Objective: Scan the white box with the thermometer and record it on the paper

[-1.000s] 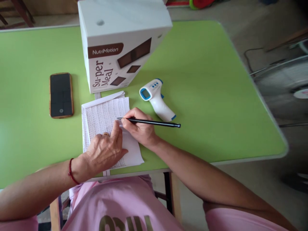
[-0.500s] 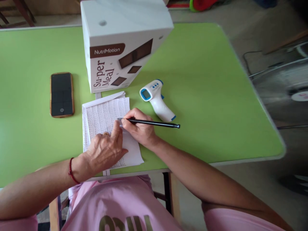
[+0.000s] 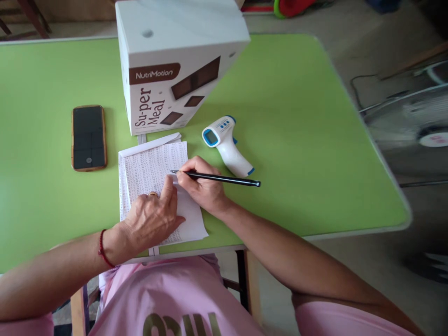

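Observation:
A notepad (image 3: 147,172) with its top pages folded back lies on the green table, its sheet covered in rows of handwriting on the left part. My right hand (image 3: 203,186) grips a black pen (image 3: 227,178), the tip at the page and the barrel slanting out to the right. Flat across the lower half of the sheet rests my left hand (image 3: 154,214), its index finger stretched close to the pen tip and its thumb apart. Some of the writing is hidden under that hand.
Behind the notepad stands a tall white box (image 3: 154,60). A white and blue infrared thermometer (image 3: 229,144) lies right of it, and a phone (image 3: 88,137) in a brown case lies to the left. The green table (image 3: 315,140) ends at the right, with a fan (image 3: 420,121) beyond.
The whole view has shifted very slightly, so things sit a little further left. The pen tip has risen a trace on the page; my left hand stays in place.

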Tool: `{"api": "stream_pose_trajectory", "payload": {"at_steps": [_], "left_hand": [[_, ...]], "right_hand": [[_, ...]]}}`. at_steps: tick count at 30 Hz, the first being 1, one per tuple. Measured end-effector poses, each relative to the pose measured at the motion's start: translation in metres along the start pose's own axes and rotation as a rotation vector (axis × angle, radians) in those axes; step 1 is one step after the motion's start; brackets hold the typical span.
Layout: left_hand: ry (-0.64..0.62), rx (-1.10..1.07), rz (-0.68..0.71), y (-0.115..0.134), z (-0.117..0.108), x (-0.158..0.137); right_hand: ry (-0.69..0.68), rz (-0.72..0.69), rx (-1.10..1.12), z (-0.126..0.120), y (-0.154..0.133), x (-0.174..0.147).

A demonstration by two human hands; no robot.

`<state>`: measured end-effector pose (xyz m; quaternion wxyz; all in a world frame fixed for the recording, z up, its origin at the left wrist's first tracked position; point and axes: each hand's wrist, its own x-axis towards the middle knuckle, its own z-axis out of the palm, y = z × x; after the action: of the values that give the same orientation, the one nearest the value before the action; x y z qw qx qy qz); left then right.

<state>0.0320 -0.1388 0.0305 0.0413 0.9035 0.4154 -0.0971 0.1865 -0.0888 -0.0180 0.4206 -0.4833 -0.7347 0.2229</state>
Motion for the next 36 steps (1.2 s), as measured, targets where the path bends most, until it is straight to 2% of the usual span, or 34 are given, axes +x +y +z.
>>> {"api": "stream_pose_trajectory", "payload": {"at_steps": [16, 22, 29, 36], "left_hand": [[0.039, 0.053, 0.007, -0.0009, 0.0003, 0.0000], [0.051, 0.056, 0.004, -0.0005, 0.0014, -0.0019], [-0.021, 0.045, 0.000, -0.0001, -0.0018, 0.0006], [-0.025, 0.046, 0.004, -0.0007, -0.0021, 0.0003]], "right_hand": [[-0.001, -0.034, 0.026, -0.0007, 0.0010, -0.0003], [0.057, -0.033, 0.050, 0.0000, 0.0019, -0.0008], [0.041, -0.030, 0.062, 0.0010, 0.0028, 0.0000], [0.028, -0.022, 0.050, -0.0005, 0.0017, 0.0005]]}}
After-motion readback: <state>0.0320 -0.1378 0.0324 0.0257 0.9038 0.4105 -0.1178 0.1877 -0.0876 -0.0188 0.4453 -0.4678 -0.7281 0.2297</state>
